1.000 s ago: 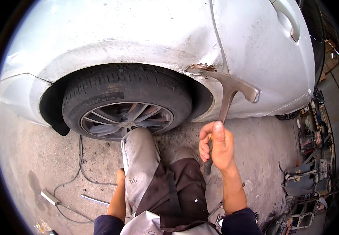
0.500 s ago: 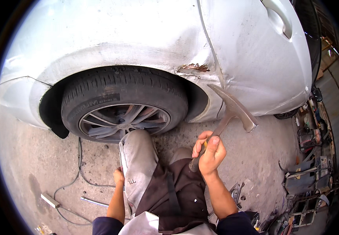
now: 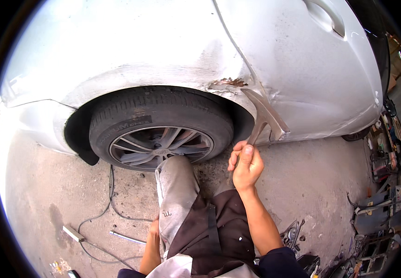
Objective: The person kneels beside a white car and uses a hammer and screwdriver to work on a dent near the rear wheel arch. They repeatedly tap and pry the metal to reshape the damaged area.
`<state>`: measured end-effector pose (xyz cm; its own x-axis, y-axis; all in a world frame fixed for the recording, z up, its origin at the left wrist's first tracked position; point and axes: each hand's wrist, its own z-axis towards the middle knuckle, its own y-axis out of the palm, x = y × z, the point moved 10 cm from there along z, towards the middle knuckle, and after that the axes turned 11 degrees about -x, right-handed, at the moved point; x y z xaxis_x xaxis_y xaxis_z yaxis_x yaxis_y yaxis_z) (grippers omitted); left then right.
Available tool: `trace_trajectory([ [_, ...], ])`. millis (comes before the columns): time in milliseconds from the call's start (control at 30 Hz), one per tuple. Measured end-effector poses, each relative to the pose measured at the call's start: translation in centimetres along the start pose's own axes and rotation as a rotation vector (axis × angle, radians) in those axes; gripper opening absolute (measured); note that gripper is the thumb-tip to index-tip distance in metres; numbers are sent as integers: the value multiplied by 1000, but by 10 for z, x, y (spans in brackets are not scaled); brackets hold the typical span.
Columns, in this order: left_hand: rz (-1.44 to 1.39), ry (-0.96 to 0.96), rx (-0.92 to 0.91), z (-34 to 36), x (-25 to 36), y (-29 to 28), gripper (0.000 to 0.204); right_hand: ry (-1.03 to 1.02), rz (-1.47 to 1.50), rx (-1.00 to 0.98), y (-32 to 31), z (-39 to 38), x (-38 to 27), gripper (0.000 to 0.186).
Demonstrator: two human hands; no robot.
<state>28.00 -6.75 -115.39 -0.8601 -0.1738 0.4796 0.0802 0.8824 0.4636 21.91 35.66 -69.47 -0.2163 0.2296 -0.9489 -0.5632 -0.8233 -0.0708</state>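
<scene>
My right hand [image 3: 247,167] is closed round the handle of a pick hammer [image 3: 266,115], a worn metal head with one long pointed end and one blunt end. The head is raised in front of the white car body [image 3: 131,41], its point appearing just below a torn, crumpled patch [image 3: 228,83] on the rear edge of the wheel arch. Whether the metal touches the panel I cannot tell. My left hand [image 3: 154,228] is down beside my left leg, its fingers hidden behind the trouser leg.
The car's wheel [image 3: 161,143] stands right before my knee. A cable [image 3: 111,185] runs over the concrete floor past a power strip [image 3: 73,233] and a metal bar [image 3: 127,237]. Tools [image 3: 294,234] lie by my right elbow; assorted parts [image 3: 372,217] line the right side.
My right hand has raised the hammer, bringing its point nearer the torn patch. My left hand sits lower along my leg. The view has shifted slightly.
</scene>
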Motion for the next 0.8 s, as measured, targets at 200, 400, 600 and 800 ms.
trace_trajectory([
  [200,652,41,212,-210,97,-9,66,71,-112,168,14,-180,-61,56],
  [400,1159,680,291,-418,193,57,44,257,-89,-153,36,-348,-71,50],
  [600,1072,985,-319,-512,267,237,43,414,-101,-145,5,-400,-69,44],
  [800,1210,1377,-162,-431,373,372,33,342,-10,-167,10,-259,15,31],
])
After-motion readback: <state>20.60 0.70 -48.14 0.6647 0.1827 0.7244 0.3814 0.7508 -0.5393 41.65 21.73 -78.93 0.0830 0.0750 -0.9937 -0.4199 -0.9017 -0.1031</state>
